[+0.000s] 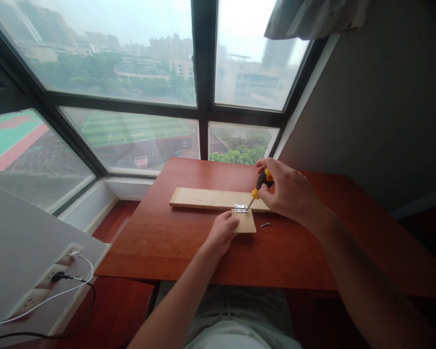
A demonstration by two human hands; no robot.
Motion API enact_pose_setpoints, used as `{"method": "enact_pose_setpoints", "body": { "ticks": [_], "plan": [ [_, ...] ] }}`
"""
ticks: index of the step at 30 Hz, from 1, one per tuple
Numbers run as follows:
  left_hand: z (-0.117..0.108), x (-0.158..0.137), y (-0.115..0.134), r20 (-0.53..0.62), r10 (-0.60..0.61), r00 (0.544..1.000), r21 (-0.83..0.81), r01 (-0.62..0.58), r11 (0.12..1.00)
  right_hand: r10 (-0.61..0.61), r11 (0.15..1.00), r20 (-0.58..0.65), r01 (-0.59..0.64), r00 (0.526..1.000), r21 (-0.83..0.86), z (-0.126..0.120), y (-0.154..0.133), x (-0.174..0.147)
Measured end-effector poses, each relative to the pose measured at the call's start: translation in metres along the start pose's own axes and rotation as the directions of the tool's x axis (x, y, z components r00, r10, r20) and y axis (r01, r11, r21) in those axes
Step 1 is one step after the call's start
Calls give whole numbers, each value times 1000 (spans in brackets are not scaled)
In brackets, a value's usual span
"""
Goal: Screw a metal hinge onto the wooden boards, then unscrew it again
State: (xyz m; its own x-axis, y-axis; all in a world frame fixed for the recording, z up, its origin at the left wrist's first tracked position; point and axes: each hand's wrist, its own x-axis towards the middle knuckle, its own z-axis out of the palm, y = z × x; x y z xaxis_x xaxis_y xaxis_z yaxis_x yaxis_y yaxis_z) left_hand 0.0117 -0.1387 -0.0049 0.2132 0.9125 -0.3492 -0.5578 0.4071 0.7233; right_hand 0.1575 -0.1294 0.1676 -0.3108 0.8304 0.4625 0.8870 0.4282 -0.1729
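Observation:
My right hand (288,191) is wrapped round a yellow and black screwdriver (263,180), tilted with its shaft pointing down to the left. Its tip meets the lower leaf of a silver metal hinge (241,208). The hinge lies across the edge between a small square wooden board (246,223) and a long pale wooden plank (207,197). My left hand (223,230) grips the small board by its left side, thumb on top. A loose screw (265,224) rests on the table just right of the small board. My right hand hides part of the plank's right end.
The reddish-brown wooden table (160,247) stands before large windows with dark frames (203,114). At the lower left, wall sockets (54,276) hold plugs with a white cable (90,266) and a black cable (90,295). A grey curtain (312,19) hangs at the upper right.

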Motion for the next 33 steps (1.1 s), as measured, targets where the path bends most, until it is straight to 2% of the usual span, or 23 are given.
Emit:
{"method": "enact_pose_setpoints", "body": {
  "ticks": [6, 14, 20, 26, 33],
  "plan": [
    [2, -2, 3, 2, -10, 1000, 3, 10, 1000, 68, 993, -24, -70, 997, -99, 3, 1, 5],
    [2, -3, 4, -24, -15, 1000, -17, 15, 1000, -6, 1000, 21, 6, 1000, -11, -1, 3, 4],
    [1, -1, 3, -29, -21, 999, -10, 21, 1000, 41, 997, 28, -39, 999, -69, 0, 3, 7],
    [1, -2, 4, -18, -14, 1000, -14, 13, 1000, 19, 1000, 52, -18, 998, -18, -3, 2, 4],
    [1, -1, 3, -17, -9, 1000, -9, 9, 1000, 43, 996, 39, -40, 998, -80, -3, -1, 8]
  ]
}}
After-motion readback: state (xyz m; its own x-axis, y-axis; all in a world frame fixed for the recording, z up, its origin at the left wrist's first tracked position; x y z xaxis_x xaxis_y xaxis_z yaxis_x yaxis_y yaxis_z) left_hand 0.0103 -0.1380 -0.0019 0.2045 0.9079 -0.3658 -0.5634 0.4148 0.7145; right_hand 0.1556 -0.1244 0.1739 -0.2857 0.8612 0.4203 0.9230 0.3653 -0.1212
